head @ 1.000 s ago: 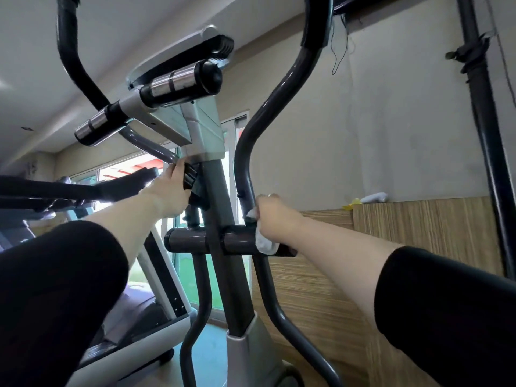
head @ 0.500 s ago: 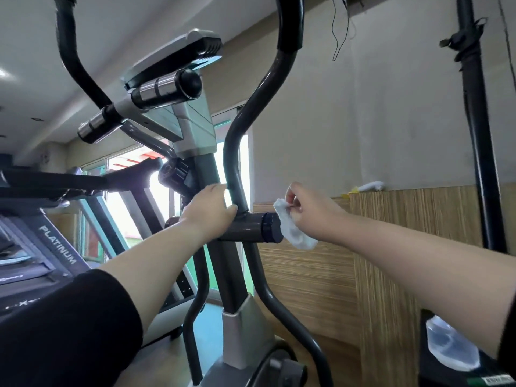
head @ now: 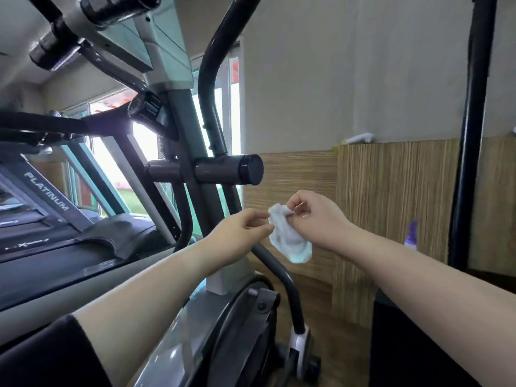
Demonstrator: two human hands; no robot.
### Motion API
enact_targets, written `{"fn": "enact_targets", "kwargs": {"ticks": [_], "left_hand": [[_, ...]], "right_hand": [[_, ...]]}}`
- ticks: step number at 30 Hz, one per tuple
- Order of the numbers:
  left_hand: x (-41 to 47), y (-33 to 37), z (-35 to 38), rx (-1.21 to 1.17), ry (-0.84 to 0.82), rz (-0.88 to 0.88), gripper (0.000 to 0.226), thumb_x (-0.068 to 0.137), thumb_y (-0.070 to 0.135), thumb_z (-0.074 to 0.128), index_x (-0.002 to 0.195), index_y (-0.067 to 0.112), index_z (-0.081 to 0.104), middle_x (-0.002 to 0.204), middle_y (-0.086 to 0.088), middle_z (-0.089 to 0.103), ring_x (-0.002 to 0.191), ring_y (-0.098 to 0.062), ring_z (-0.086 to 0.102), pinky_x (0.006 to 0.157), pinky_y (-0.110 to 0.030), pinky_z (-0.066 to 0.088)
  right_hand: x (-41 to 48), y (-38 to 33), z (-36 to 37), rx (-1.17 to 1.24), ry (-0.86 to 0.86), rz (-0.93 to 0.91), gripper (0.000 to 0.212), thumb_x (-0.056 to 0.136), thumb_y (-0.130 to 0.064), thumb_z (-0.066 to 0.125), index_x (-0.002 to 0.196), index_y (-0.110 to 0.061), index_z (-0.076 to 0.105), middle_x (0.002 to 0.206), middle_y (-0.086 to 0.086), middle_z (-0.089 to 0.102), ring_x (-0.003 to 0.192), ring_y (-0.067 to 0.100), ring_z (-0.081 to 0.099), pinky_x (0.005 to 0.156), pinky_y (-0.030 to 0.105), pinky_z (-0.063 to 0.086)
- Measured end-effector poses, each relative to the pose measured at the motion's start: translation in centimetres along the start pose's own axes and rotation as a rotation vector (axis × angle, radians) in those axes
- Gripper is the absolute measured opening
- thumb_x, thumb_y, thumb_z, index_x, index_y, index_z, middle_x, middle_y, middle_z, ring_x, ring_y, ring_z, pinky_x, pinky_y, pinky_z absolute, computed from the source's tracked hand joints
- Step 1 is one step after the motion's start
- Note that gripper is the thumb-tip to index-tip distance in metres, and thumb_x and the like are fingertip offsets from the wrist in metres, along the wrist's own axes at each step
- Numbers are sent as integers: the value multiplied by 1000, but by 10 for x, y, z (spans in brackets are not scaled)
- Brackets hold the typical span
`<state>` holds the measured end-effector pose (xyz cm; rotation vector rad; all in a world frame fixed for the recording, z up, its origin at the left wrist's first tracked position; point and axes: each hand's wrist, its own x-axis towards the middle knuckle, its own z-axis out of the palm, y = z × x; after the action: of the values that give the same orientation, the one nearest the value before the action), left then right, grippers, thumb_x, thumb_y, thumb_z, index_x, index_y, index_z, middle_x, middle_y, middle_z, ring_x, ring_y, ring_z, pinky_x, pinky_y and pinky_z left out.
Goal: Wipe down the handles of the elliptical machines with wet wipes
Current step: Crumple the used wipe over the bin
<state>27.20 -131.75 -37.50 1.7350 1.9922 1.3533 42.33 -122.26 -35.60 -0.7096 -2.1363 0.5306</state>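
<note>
A: Location of wipe (head: 289,240)?
B: Hanging between both hands, near, below crossbar (head: 223,170), apart from handle (head: 208,79).
A: Fingers?
B: Right hand (head: 317,219): clamped on wipe's top corner. Left hand (head: 237,238): curled at wipe's left edge, grip impossible to tell.

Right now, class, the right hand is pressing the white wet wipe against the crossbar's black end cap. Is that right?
Not quite. The head view shows the right hand holding the white wet wipe in the air below the crossbar's black end cap, not against it.
</note>
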Motion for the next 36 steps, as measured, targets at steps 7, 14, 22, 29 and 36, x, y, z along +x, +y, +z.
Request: {"fn": "enact_targets", "kwargs": {"ticks": [7, 14, 22, 29, 36], "left_hand": [[-28, -12, 39, -301, -17, -98, 22, 92, 33, 63, 103, 16, 71, 95, -10, 74, 94, -23, 71, 87, -43, 58], [-46, -32, 68, -487, -71, -214, 26, 89, 24, 69, 111, 10, 70, 99, -5, 76, 93, -19, 73, 87, -40, 58], [-59, -45, 89, -586, -101, -251, 14, 93, 8, 63, 102, 3, 72, 95, -11, 75, 85, -20, 72, 77, -31, 59], [-60, -49, 99, -451, 22, -220, 12, 91, 17, 64, 91, 20, 76, 87, 1, 76, 85, -18, 72, 80, -35, 57], [-60, -45, 109, -361, 64, -227, 10, 92, 27, 62, 93, 19, 68, 88, 3, 74, 83, -15, 69, 79, -35, 56]], "right_hand": [[-43, 21, 26, 245, -70, 169, 9, 87, -27, 66, 93, -23, 61, 83, -5, 72, 79, 10, 65, 67, 26, 47], [-72, 38, 38, 591, -157, 414, 14, 91, -17, 60, 102, -8, 63, 100, 16, 73, 94, 26, 71, 89, 42, 57], [-93, 57, 35, 620, -129, 467, 10, 89, -8, 53, 97, -12, 57, 88, 8, 70, 76, 18, 67, 64, 32, 52], [-105, 65, 32, 621, -190, 544, 45, 79, -45, 74, 110, -19, 55, 99, 5, 73, 80, 16, 70, 63, 30, 52], [-113, 70, 35, 478, -59, 542, 21, 80, -4, 60, 100, -9, 59, 79, 6, 68, 60, 12, 65, 46, 23, 48]]}}
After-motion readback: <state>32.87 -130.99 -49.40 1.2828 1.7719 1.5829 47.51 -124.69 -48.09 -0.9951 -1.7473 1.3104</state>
